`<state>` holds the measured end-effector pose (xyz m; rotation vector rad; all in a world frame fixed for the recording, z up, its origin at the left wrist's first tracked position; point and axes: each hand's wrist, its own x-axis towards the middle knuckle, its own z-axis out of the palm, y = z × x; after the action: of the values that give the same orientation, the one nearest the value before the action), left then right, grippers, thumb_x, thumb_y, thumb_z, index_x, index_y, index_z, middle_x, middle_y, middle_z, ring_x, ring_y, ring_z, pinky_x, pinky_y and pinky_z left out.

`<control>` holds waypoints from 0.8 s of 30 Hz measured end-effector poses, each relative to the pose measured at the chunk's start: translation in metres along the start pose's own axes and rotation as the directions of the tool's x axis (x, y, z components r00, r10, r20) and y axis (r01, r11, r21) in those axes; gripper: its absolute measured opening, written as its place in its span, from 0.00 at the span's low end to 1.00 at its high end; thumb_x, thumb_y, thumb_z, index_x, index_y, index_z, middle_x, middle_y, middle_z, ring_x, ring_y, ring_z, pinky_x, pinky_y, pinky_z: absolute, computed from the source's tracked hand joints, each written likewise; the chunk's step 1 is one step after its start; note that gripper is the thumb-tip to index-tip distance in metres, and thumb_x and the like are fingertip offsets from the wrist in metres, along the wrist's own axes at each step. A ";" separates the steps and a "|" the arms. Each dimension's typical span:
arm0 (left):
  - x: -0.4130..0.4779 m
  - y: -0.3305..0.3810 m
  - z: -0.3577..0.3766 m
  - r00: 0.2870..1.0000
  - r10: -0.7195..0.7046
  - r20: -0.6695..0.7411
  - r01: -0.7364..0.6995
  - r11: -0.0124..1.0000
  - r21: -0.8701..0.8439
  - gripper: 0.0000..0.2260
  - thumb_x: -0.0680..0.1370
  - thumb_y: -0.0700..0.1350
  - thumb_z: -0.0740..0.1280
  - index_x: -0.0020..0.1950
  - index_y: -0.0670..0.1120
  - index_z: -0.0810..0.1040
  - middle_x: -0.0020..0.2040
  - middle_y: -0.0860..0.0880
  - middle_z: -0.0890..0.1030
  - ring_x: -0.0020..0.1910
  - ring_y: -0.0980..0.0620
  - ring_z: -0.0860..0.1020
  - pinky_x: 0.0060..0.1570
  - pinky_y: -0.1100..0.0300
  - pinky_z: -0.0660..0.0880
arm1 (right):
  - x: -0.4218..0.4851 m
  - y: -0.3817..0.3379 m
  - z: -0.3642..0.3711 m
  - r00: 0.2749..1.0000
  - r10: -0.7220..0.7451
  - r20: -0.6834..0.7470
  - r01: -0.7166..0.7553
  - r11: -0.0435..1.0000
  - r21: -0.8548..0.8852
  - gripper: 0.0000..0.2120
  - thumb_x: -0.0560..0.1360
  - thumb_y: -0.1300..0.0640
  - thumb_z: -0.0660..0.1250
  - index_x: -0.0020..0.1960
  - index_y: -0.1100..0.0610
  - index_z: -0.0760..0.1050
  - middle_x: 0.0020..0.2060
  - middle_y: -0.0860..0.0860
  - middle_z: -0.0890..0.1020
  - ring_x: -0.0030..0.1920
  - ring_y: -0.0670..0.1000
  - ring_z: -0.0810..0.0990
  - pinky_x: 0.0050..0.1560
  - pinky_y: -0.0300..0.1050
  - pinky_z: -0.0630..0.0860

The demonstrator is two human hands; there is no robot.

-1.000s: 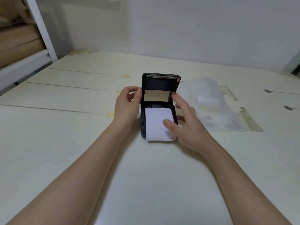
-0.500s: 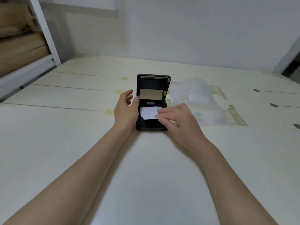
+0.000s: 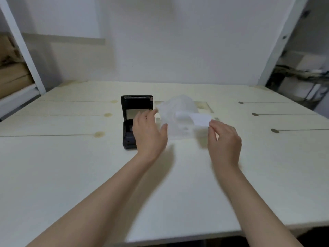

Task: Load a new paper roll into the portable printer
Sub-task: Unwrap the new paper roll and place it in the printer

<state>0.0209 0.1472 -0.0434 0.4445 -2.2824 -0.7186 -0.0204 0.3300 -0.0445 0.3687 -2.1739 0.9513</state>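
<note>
Item: portable printer (image 3: 132, 122). Black, lid standing open and upright at the far end, compartment facing me; it sits on the pale table (image 3: 71, 166) left of centre. The part of the compartment I can see looks dark and empty; my left hand covers the rest.

Item: paper (image 3: 201, 119). White, blurred by motion, held in the air to the right of the printer and well clear of it. I cannot tell whether it is a full roll or only a loose length.

Item: right hand (image 3: 224, 139). Fingertips pinched on the paper's near edge, the other fingers curled.

Item: left hand (image 3: 149, 134). Open, fingers spread, holding nothing, hovering in front of the printer's right side.

Item: crumpled plastic wrapper (image 3: 178, 114). Translucent, lying on the table just behind the paper.

Handling note, my judgement: I would steady the printer body with my left hand, bring the roll over with its free end leading towards the lid's edge, seat it square in the well, and leave a tongue out before closing.

Change from half a second ago: the paper then lay in the compartment under my right fingers, and my left hand rested against the printer's side. The paper is now out and carried right; my left hand has let go.
</note>
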 end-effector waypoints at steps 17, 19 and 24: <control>-0.017 0.023 0.046 0.799 0.094 0.594 -0.375 0.850 0.370 0.18 0.83 0.54 0.56 0.67 0.47 0.74 0.70 0.48 0.74 0.68 0.45 0.71 0.70 0.49 0.59 | 0.004 0.057 0.000 0.899 0.209 0.384 -0.082 0.943 -0.321 0.17 0.78 0.58 0.63 0.66 0.57 0.75 0.68 0.51 0.76 0.70 0.59 0.67 0.72 0.50 0.56; -0.014 0.026 0.042 0.827 0.079 0.557 -0.377 0.812 0.446 0.16 0.82 0.52 0.57 0.62 0.44 0.75 0.62 0.46 0.78 0.61 0.43 0.75 0.67 0.51 0.62 | 0.007 0.048 0.008 0.894 0.181 0.411 -0.060 0.955 -0.289 0.16 0.78 0.60 0.63 0.64 0.56 0.77 0.63 0.51 0.79 0.66 0.58 0.69 0.66 0.45 0.58; -0.010 0.028 0.042 0.844 0.083 0.530 -0.388 0.777 0.495 0.14 0.81 0.50 0.59 0.64 0.47 0.74 0.60 0.45 0.78 0.59 0.42 0.75 0.66 0.51 0.63 | 0.002 0.037 0.024 0.879 0.215 0.425 -0.022 0.909 -0.415 0.14 0.78 0.61 0.60 0.57 0.49 0.80 0.55 0.50 0.80 0.59 0.57 0.70 0.55 0.46 0.62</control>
<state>-0.0045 0.1900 -0.0568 0.2392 -2.9694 0.0628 -0.0533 0.3380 -0.0736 0.2789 -2.7892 0.4804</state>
